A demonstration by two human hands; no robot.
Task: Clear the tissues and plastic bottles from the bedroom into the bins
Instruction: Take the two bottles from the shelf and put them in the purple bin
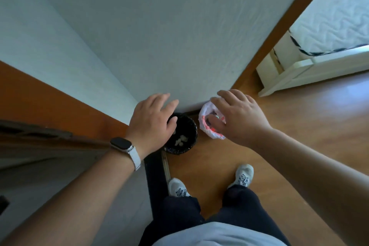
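Observation:
Two small bins stand on the wooden floor against the wall. The black-lined bin [184, 136] on the left holds white crumpled tissues [180, 140]. Beside it on the right is a bin with a white liner [207, 126] and a red rim; its contents are mostly hidden. My left hand [151, 124] hovers over the black bin, fingers spread, holding nothing. Over the white-lined bin my right hand [237, 116] is also spread and empty. No bottle is in view.
A white wall [169, 36] rises right behind the bins, with a brown door frame [279, 32] at its right. Beyond the doorway is a white bed [319, 46]. A dark threshold strip [157, 175] runs by my feet [209, 181]. A brown door is at left.

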